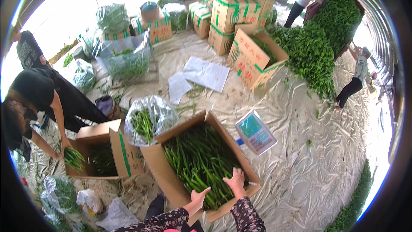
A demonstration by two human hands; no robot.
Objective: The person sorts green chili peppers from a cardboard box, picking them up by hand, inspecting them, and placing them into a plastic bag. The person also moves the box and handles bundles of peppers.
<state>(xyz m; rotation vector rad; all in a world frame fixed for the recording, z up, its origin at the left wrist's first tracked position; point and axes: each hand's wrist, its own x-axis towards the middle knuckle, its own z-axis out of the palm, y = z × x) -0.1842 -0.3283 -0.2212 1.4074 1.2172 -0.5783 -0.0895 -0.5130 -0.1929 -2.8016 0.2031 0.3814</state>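
Note:
An open cardboard box [154, 164] filled with long green peppers [193, 158] lies right before me. My left hand [200, 197] is at the box's near end, over the peppers, its thumb or a finger pointing out; whether it grips any cannot be told. Over the right near corner, my right hand [236, 180] has its fingers spread on or just above the peppers. A digital scale display [256, 132] stands beside the box's right side. Touching the far left corner is a clear plastic bag [164, 112] with more peppers in it.
At left a co-worker [35, 87] bends over another open box [125, 154], holding a bunch of peppers [74, 159]. Stacked cartons [225, 13] and an open carton [249, 56] stand farther off. A large pepper heap [309, 51] spills from a tipped cart, with two people beside it.

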